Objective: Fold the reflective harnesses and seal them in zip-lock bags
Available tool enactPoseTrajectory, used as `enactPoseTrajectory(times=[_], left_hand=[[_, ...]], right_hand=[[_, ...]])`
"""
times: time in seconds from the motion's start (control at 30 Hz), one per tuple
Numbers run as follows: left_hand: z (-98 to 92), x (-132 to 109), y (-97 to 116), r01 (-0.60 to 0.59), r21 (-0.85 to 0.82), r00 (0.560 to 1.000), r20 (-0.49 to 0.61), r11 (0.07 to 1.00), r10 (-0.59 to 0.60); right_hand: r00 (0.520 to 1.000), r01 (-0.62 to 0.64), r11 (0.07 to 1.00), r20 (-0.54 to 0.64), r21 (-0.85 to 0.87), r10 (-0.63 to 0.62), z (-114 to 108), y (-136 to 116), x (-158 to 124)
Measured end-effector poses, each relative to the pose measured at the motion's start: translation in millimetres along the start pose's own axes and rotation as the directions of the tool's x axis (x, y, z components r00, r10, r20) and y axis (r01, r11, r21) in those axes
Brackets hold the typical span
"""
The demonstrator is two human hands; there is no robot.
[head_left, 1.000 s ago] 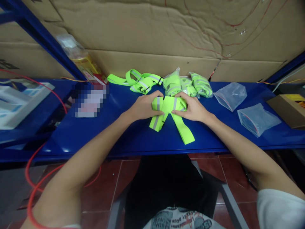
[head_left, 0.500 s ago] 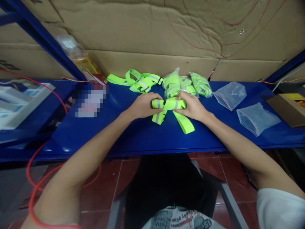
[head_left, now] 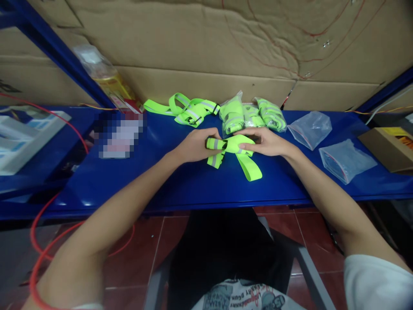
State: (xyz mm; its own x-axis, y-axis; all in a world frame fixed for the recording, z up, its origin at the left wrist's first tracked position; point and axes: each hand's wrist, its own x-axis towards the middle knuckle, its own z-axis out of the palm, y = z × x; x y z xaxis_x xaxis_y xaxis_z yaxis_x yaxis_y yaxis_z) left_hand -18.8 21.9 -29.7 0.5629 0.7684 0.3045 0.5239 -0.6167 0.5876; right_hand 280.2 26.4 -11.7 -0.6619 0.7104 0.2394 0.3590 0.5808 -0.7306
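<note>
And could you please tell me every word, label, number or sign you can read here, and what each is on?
"IS": on the printed shirt; its other lettering is too blurred to quote surely.
Bottle: label too blurred to read.
Pixelated patch: unreadable.
Left cardboard: dark marking, unreadable.
Held strap: no text visible.
</note>
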Motion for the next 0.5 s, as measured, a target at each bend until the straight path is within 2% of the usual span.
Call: enactPoseTrajectory(times=[0.07, 0.17, 0.23, 0.3, 0.37, 0.5], left_hand=[[-1.6, 0.3, -0.3, 0.106, -0.129, 0.994, 0.023, 0.986, -0.104], [-8.4, 0.9, -0.8, 0.243, -0.339, 0.969, 0.132, 0.909, -0.210], [-14.2, 1.0, -0.5, 0.333, -0.422, 0.941, 0.207, 0.843, -0.269], [-18.4, 1.0, 0.6, 0.399, -0.458, 0.916, 0.237, 0.795, -0.323], [-19.7, 0.8, 2.5, 0.415, -0.469, 0.910, 0.233, 0.780, -0.344], [-15.0, 0.0, 8.1, 0.351, -0.431, 0.936, 0.182, 0.831, -0.301]], right_hand=[[1.000, 0.015, 1.000, 0.014, -0.020, -0.014, -0.6, -2.8, -0.6], [1.000, -0.018, 1.000, -0.011, 0.019, 0.018, 1.2, -3.9, -1.3], [0.998, -0.056, 0.995, -0.020, 0.078, 0.058, 3.1, -2.4, -1.4], [0.994, -0.099, 0.984, -0.030, 0.150, 0.104, 4.5, -0.2, -1.5], [0.987, -0.147, 0.967, -0.039, 0.206, 0.158, 5.5, 1.6, -1.8], [0.970, -0.222, 0.941, -0.035, 0.255, 0.239, 7.5, 2.4, -3.0]])
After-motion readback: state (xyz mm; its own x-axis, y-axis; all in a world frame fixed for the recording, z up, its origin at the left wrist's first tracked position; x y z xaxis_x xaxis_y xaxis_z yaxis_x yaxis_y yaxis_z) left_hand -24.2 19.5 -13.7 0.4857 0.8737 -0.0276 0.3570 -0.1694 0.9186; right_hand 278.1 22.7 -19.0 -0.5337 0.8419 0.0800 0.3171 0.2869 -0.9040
